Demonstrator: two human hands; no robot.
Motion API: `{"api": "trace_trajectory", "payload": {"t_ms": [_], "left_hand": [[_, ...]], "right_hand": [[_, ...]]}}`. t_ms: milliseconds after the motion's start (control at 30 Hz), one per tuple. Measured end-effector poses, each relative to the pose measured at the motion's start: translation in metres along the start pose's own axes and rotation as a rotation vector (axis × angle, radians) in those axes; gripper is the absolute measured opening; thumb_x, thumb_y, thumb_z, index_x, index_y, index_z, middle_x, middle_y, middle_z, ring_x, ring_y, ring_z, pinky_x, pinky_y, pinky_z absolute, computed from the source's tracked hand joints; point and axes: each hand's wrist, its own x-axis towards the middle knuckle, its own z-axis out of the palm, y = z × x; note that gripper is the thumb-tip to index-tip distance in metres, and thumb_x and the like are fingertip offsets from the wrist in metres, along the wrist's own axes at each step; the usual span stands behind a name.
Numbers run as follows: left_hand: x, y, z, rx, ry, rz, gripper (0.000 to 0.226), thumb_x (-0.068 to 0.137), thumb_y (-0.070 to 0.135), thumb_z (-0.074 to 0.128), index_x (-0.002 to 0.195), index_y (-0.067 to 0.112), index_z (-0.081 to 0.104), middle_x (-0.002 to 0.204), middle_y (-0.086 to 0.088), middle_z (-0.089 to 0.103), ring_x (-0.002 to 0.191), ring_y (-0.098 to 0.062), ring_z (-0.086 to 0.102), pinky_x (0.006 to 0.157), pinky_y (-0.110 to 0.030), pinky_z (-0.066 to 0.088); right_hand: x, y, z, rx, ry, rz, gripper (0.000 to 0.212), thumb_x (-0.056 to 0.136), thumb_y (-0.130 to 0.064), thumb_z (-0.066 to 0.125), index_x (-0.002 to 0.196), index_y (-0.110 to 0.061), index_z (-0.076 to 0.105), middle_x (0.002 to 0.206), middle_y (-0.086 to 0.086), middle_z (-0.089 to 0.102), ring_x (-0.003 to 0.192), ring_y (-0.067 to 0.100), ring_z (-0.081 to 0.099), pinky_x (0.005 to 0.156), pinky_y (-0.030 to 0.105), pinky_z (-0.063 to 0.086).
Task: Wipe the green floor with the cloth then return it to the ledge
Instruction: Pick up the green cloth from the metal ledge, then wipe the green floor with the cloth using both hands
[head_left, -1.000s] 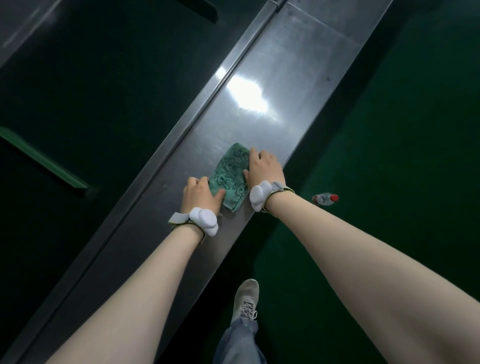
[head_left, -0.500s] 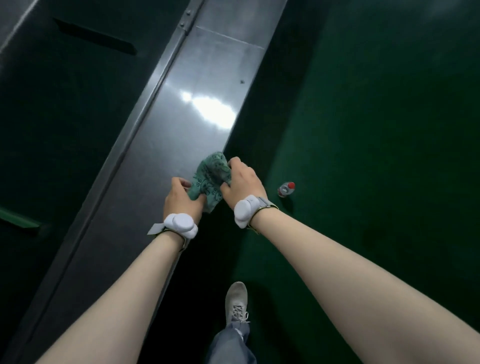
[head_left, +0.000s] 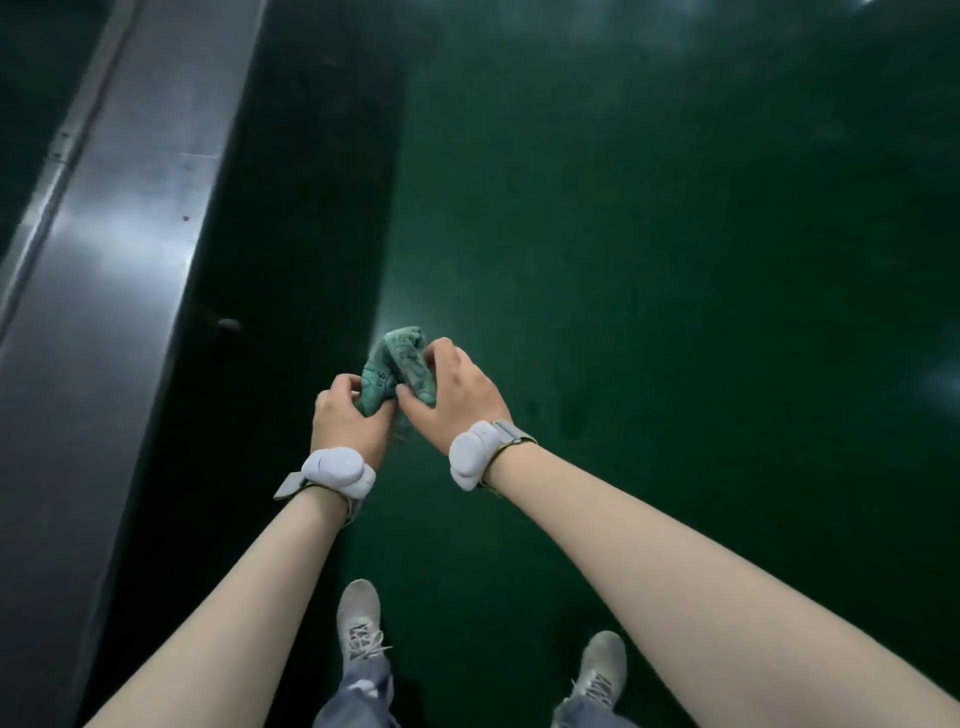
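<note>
Dim scene, glare on ledge, soft blur, wide-angle distortion

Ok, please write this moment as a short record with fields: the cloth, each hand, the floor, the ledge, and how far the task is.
cloth: green patterned cloth, bunched up, held in the air between both hands
left hand: left hand grips the cloth's near-left part
right hand: right hand grips its right side
floor: green floor below, not touched by the cloth
ledge: grey metal ledge at left, nothing seen on it
feet: two pale shoes on the floor
task stage: cloth is off the ledge; wiping not yet begun
</note>
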Motion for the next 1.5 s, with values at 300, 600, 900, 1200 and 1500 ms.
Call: {"api": "trace_trajectory", "payload": {"t_ms": [300,600,900,1200,1500], "left_hand": [[-0.096,0.105,0.121,-0.049,-0.013,0.038,0.022,0.090,0.040,0.069,0.099,0.034,0.050,0.081,0.014,0.066,0.064,-0.001,0.062,0.049,-0.018,0.039],[-0.091,0.124,0.173,-0.095,-0.023,0.122,0.026,0.082,0.040,0.074,0.101,0.039,0.057,0.080,0.023,0.064,0.064,0.011,0.062,0.050,-0.008,0.040],[-0.005,0.118,0.219,-0.132,-0.116,0.171,0.032,0.087,0.029,0.076,0.104,0.042,0.051,0.092,0.022,0.063,0.079,0.011,0.060,0.061,-0.005,0.042],[0.057,0.038,0.324,-0.045,-0.135,0.164,0.023,0.095,0.039,0.071,0.107,0.037,0.051,0.093,0.019,0.065,0.080,0.015,0.061,0.060,0.000,0.040],[0.093,-0.049,0.464,0.309,-0.126,0.270,0.031,0.106,0.048,0.047,0.124,0.023,0.048,0.108,-0.002,0.062,0.088,-0.033,0.060,0.072,-0.036,0.040]], "right_hand": [[-0.075,0.103,-0.124,-0.004,0.150,0.017,0.037,0.097,-0.041,0.064,0.111,-0.011,0.048,0.106,0.007,0.056,0.089,0.030,0.059,0.075,0.044,0.053],[-0.067,0.181,-0.136,0.054,0.288,0.216,0.025,0.100,-0.030,0.062,0.112,-0.012,0.048,0.103,0.005,0.062,0.080,0.028,0.063,0.061,0.033,0.046],[-0.006,0.232,-0.100,0.035,0.271,0.446,0.073,0.096,-0.026,0.062,0.158,-0.021,0.025,0.119,0.005,0.069,0.099,0.028,0.069,0.075,0.036,0.055],[0.022,0.335,-0.004,0.041,0.262,0.483,0.056,0.091,-0.022,0.062,0.142,-0.026,0.042,0.115,0.002,0.060,0.090,0.028,0.064,0.071,0.035,0.053],[0.042,0.482,0.075,-0.028,0.138,0.500,0.044,0.092,-0.031,0.064,0.129,-0.027,0.041,0.112,-0.002,0.061,0.086,0.025,0.065,0.069,0.037,0.056]]}}
